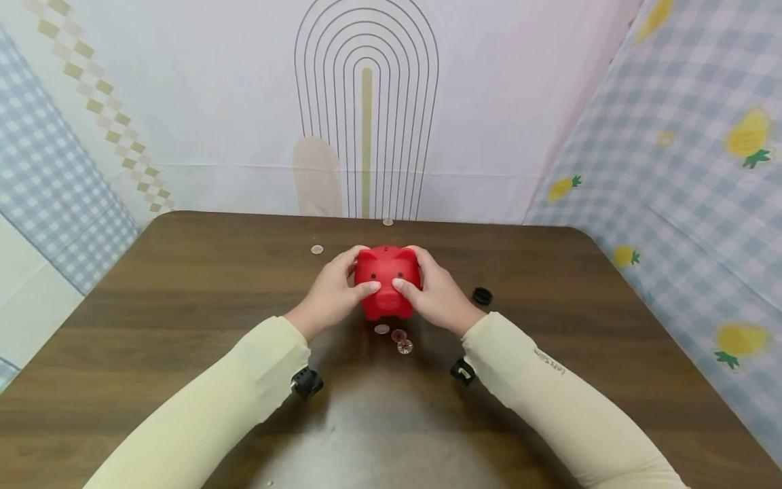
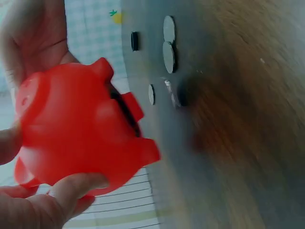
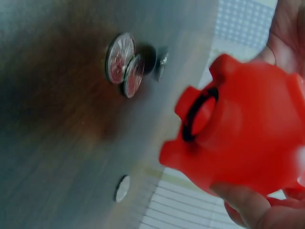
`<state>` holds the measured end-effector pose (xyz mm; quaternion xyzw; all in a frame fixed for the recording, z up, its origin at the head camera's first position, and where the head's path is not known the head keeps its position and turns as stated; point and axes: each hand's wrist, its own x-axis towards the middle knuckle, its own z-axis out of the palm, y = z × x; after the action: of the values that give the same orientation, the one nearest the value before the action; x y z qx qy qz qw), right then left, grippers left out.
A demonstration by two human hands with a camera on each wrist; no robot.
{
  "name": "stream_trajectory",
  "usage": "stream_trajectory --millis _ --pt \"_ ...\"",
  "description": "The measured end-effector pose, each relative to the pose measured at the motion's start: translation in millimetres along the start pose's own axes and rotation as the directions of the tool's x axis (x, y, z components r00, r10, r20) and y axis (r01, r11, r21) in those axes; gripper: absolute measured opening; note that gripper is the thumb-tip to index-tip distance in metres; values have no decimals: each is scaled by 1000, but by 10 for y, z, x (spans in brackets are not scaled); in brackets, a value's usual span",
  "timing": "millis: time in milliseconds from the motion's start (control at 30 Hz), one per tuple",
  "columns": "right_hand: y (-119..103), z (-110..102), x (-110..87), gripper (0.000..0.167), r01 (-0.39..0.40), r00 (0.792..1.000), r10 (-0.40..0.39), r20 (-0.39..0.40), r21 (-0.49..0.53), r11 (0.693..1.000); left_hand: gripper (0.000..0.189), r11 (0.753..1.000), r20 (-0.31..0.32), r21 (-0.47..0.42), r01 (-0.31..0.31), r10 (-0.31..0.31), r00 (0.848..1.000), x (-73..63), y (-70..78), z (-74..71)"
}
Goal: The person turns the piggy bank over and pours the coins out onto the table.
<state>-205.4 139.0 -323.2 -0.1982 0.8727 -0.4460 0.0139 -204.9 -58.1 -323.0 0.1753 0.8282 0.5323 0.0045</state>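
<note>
Both hands hold a red piggy bank (image 1: 386, 299) from its two sides, its snout toward me. The left hand (image 1: 330, 292) wraps one side with its thumb on the face beside the snout; the right hand (image 1: 444, 295) mirrors it. In the wrist views the piggy bank (image 2: 71, 124) is raised off the table, feet pointing down. A black-rimmed round hole (image 3: 190, 119) shows in its belly. Below lie silvery coins: one coin (image 1: 381, 329) apart, another coin (image 1: 399, 335) touching a third coin (image 1: 405, 347).
A black round plug (image 1: 482, 295) lies on the wooden table (image 1: 183, 305), right of the right hand. Farther back are one coin (image 1: 317, 249) at left and another coin (image 1: 387, 222) by the far edge. Patterned cloth (image 1: 232, 102) hangs behind the table.
</note>
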Motion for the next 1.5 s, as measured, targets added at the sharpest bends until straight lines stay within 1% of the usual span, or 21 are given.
stream_trajectory --millis 67,133,200,333,400,500,700,767,833,900,967,1000,1033,1067,1100,1167,1200,1267,1367,1433,1500 --pt "12 -7 32 56 -22 1000 22 17 7 1000 51 999 10 -27 30 -30 999 17 -11 3" --pt "-10 -30 22 56 20 1000 -20 -6 9 1000 52 1000 -3 -10 -12 12 1000 10 19 -1" --pt "-53 -49 -26 58 134 989 -133 -66 0 991 56 993 -32 8 -117 117 993 -33 81 -19" --pt "-119 -26 -153 62 326 924 -334 -188 -73 943 61 938 -80 108 -329 338 938 -132 186 -50" --pt "-115 -11 -154 62 280 942 -291 -165 -85 956 58 946 -61 99 -308 315 947 -133 163 -50" --pt "-108 -7 -97 60 133 986 -142 -90 -98 986 54 980 -45 84 -180 184 982 -99 81 -44" --pt "-98 -16 -8 58 4 1000 -5 -14 -50 999 53 1000 -23 -10 -5 5 1000 -46 29 -25" --pt "-98 -16 -30 56 12 1000 -12 -20 -39 999 52 1000 -27 -26 0 -1 1000 -59 47 -10" --pt "-114 -26 -82 57 122 990 -124 -73 -34 992 55 995 -59 -23 -98 96 994 -106 106 -4" --pt "-152 -49 -158 60 324 930 -329 -165 -57 944 58 956 -106 49 -288 291 951 -183 199 -16" --pt "-190 -66 -227 64 495 825 -508 -246 -117 861 61 879 -142 149 -453 472 870 -257 291 -34" --pt "-204 -68 -243 64 535 791 -551 -267 -137 834 62 856 -149 162 -491 513 845 -271 318 -39" --pt "-207 -68 -244 64 537 787 -554 -272 -140 832 62 853 -152 173 -493 517 842 -272 329 -41" --pt "-205 -62 -234 64 507 812 -521 -263 -125 853 62 866 -145 176 -468 493 858 -252 311 -38" --pt "-193 -50 -217 64 442 858 -454 -240 -104 891 61 898 -132 152 -414 433 891 -226 285 -33" --pt "-158 -27 -172 64 257 951 -261 -164 -50 965 61 963 -102 95 -250 260 960 -154 202 -18" --pt "-141 -19 -151 65 169 977 -173 -125 -39 985 61 981 -85 76 -176 182 980 -124 161 -11" --pt "-109 -6 -121 66 51 996 -52 -71 -21 998 61 995 -53 63 -76 80 995 -81 94 2" --pt "-79 2 -98 64 -6 999 7 -36 17 1000 60 999 -35 47 -13 15 999 -68 62 12" --pt "-73 1 -107 60 -2 999 3 -36 33 999 57 999 -36 36 -6 7 999 -76 72 23" --pt "-92 -6 -141 60 83 994 -80 -72 31 996 58 995 -57 57 -80 83 995 -122 128 13"
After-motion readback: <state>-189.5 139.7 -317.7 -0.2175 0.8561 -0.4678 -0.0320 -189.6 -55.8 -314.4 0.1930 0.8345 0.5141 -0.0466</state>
